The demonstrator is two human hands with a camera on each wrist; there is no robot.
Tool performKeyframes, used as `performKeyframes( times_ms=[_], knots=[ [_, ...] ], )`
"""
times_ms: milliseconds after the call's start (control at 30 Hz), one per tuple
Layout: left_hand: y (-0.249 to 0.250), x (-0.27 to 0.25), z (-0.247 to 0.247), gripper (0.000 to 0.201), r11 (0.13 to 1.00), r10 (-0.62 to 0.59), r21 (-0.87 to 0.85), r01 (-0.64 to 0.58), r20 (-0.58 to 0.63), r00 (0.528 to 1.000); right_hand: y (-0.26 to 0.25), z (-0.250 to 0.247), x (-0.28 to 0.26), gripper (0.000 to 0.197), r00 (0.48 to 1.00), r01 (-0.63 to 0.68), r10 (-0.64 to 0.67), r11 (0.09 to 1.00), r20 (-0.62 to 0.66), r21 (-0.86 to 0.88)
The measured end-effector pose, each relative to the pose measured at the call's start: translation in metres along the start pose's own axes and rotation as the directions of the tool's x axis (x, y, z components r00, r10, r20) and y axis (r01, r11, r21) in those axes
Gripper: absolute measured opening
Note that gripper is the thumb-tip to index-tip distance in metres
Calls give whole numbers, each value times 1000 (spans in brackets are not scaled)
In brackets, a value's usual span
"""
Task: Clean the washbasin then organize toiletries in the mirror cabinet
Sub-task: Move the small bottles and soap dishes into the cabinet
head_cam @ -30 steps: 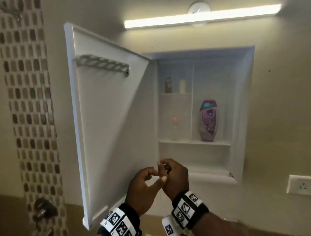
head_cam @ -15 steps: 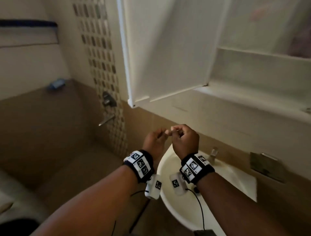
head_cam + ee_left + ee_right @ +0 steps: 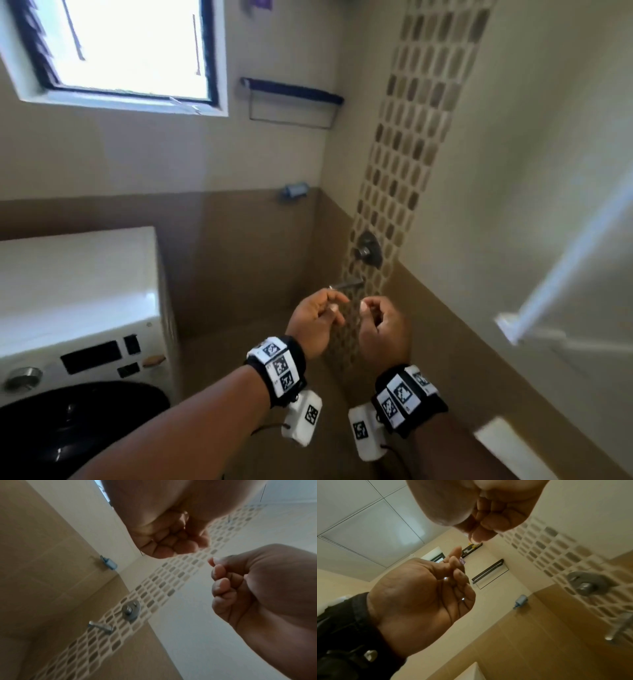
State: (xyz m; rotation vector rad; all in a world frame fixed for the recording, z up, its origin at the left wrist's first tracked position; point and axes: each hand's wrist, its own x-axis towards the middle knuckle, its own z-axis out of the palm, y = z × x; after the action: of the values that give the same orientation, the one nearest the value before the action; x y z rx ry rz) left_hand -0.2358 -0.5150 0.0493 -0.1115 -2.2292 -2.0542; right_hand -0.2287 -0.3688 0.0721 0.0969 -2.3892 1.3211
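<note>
My left hand (image 3: 337, 306) and right hand (image 3: 371, 310) hang side by side at chest height, a small gap between them. Both have their fingers curled in and hold nothing, as the left wrist view shows for the left hand (image 3: 171, 539) and the right hand (image 3: 221, 582). In the right wrist view the left hand (image 3: 453, 577) sits below the right hand (image 3: 488, 524). At the right edge, blurred, is the white edge of the open mirror cabinet door (image 3: 565, 260). A white corner (image 3: 507, 448) at the bottom right looks like the washbasin rim. No toiletries are in view.
A white washing machine (image 3: 78, 308) stands at the left under a bright window (image 3: 126, 48). On the walls are a towel rail (image 3: 291, 90), a blue holder (image 3: 294, 190), and a shower valve (image 3: 368, 250) with a spout (image 3: 346, 284) on the mosaic strip (image 3: 411, 137).
The view has swung left, away from the open cabinet and basin to the shower corner. My hands, touching at the fingertips before, have come apart.
</note>
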Motion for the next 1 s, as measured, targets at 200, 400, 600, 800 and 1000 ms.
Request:
performKeyframes(
  times_ms=[200, 400, 600, 800, 1000],
  knots=[
    [16, 73, -97, 31, 988, 153, 0, -155, -147, 977, -52, 106, 76, 9, 992, 108, -112, 992, 54, 63],
    [39, 142, -188, 6, 963, 268, 26, -267, -171, 948, -103, 193, 133, 9, 983, 173, -184, 962, 31, 211],
    [24, 196, -237, 19, 938, 337, 156, -309, -210, 918, -123, 257, 171, 11, 965, 213, -251, 921, 76, 326],
    [22, 261, -258, 23, 954, 301, 90, -287, -271, 914, -122, 304, 243, 9, 949, 235, -293, 904, 118, 358],
    [9, 342, -271, 22, 939, 340, 141, -314, -252, 906, -104, 335, 323, 17, 907, 334, -396, 886, 147, 323]
  ],
)
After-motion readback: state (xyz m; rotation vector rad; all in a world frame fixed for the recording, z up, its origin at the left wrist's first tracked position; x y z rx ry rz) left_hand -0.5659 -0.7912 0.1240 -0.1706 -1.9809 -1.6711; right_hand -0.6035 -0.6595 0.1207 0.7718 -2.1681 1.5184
